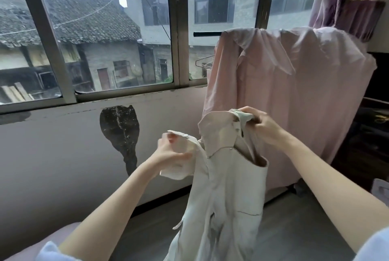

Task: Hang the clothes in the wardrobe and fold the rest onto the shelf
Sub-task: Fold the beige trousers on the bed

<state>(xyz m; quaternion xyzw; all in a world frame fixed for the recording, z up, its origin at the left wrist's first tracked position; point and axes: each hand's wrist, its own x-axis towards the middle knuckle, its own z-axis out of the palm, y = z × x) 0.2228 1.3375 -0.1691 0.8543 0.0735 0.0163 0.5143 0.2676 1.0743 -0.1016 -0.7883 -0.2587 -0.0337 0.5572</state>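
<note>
Holding the cream collared garment [223,193] up in mid-air, you've got both hands on its top edge. Right hand [260,127] grips the bunched collar or shoulder, higher and closer to the wardrobe; left hand [170,152] pinches the short sleeve or other shoulder, lower and out to the left. Long axis runs straight down from your hands, hem dropping out of view at the bottom.

Key relation: the pink fabric-covered wardrobe [294,100] sits just behind and to the right of the garment, its dark rail [207,34] up and left of your right hand. A bare wire hanger [205,63] hangs at the wardrobe's left edge, nearer your right hand, so I'd expect that hand to reach it.

Garment looks thin, woven, limp, with a seam and a small stud at the chest. Wardrobe cover is light, wrinkled cloth.
</note>
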